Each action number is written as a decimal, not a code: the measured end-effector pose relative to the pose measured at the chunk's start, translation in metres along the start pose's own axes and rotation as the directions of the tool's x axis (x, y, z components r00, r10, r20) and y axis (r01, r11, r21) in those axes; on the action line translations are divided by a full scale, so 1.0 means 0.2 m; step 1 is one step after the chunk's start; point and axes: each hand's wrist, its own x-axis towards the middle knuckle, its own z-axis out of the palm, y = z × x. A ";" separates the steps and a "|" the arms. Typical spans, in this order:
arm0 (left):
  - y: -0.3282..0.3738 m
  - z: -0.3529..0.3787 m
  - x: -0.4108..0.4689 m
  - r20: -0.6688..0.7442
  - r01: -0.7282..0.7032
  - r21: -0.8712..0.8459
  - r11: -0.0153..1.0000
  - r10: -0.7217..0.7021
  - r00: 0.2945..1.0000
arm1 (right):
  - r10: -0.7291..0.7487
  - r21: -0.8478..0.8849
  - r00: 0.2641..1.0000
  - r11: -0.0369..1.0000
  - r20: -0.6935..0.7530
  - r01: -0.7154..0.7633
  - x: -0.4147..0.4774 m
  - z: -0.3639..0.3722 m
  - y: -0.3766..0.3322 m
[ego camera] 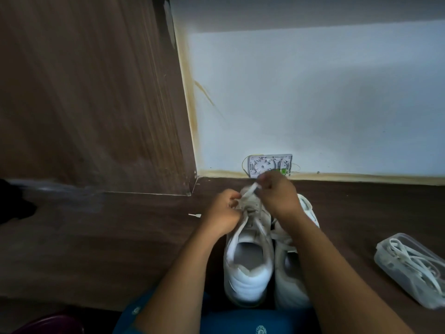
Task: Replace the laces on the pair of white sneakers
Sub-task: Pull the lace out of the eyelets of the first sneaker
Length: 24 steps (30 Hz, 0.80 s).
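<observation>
Head camera, looking down: two white sneakers stand side by side on a dark wood-grain bench (120, 237), toes towards a pale wall (313, 104), heels near the person. The left sneaker (248, 259) is in full view, its opening facing up. The right sneaker (289, 276) touches it and is partly hidden under the person's right forearm.

Both hands are over the front of the left sneaker. The left hand (224, 213) has its fingers curled in at the eyelets, gripping the white lace (250, 189) there. The right hand (279, 196), just above the toe, pinches a loose stretch of the same lace and holds it raised and taut. The picture is blurred here, so the exact eyelet cannot be told.

To the right, well apart from the sneakers, lies a clear plastic container (385, 251) holding a tangle of white laces (414, 263). A small white scrap (195, 215) lies on the bench just left of the left hand. A white cable box (269, 163) is fixed low on the wall behind the hands. A brown wooden panel (84, 92) fills the upper left. Blue clothing (240, 321) shows at the bottom edge.
</observation>
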 end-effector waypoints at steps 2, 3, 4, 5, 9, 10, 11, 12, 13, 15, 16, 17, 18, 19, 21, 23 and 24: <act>-0.01 0.00 0.00 0.000 -0.016 -0.047 0.999 0.016 1.000 | 0.170 0.507 0.981 0.856 -0.090 -0.102 0.02 -0.07 -0.05; -0.01 0.00 0.00 0.003 -0.028 -0.046 0.999 0.028 1.000 | 0.252 0.674 0.958 0.732 -0.134 -0.098 0.02 -0.12 -0.07; 0.00 -0.01 -0.01 0.018 -0.039 -0.037 0.999 0.040 0.999 | 0.312 0.781 0.935 0.620 -0.167 -0.068 0.02 -0.17 -0.08; 0.00 -0.02 -0.02 0.044 -0.047 -0.031 0.998 0.049 0.998 | 0.358 0.836 0.915 0.547 -0.184 -0.046 0.03 -0.22 -0.08; 0.03 -0.02 -0.03 0.106 -0.011 -0.020 1.000 0.013 0.994 | 0.209 0.031 0.945 0.978 -0.253 -0.208 0.02 -0.28 0.03; 0.04 -0.02 -0.03 0.105 -0.005 -0.001 1.000 0.005 0.994 | 0.142 -0.339 0.975 0.920 -0.173 -0.195 0.01 -0.25 0.05; 0.05 -0.02 -0.03 0.114 -0.003 0.016 1.000 0.001 0.994 | 0.106 -0.540 0.989 0.829 -0.102 -0.145 -0.01 -0.22 0.03; 0.06 -0.03 -0.03 0.123 -0.002 0.034 0.999 -0.002 0.992 | 0.059 -0.606 0.997 0.792 -0.053 -0.079 -0.03 -0.19 0.00; 0.07 -0.04 -0.04 0.121 -0.001 0.041 0.999 -0.004 0.993 | -0.002 -0.601 1.000 0.799 0.015 0.010 -0.05 -0.15 -0.03; 0.07 -0.06 -0.03 0.080 0.005 0.016 1.000 -0.007 0.997 | -0.122 -0.514 0.972 0.832 0.200 0.210 -0.06 -0.06 -0.06; 0.06 -0.07 -0.04 0.051 0.016 -0.009 1.000 -0.015 0.999 | -0.114 -0.498 0.948 0.828 0.298 0.256 -0.07 -0.01 -0.06; 0.06 -0.07 -0.04 0.027 0.030 -0.032 0.999 -0.029 0.999 | -0.085 -0.516 0.928 0.811 0.364 0.276 -0.07 0.03 -0.06; 0.06 -0.08 -0.04 0.015 0.045 -0.046 0.998 -0.044 0.999 | -0.047 -0.553 0.925 0.789 0.377 0.266 -0.08 0.05 -0.04; 0.05 -0.08 -0.04 0.012 0.057 -0.052 0.997 -0.057 0.998 | -0.025 -0.582 0.938 0.779 0.346 0.235 -0.09 0.07 -0.03; 0.05 -0.09 -0.04 0.017 0.071 -0.058 0.996 -0.070 0.997 | -0.059 -0.646 0.966 0.733 0.253 0.214 -0.10 0.08 -0.03; 0.04 -0.09 -0.04 0.030 0.066 -0.059 0.996 -0.065 0.997 | -0.111 -0.678 0.970 0.699 0.214 0.230 -0.11 0.09 -0.05; 0.04 -0.09 -0.04 0.025 0.054 -0.050 0.997 -0.052 0.998 | -0.120 -0.675 0.970 0.699 0.212 0.234 -0.11 0.09 -0.05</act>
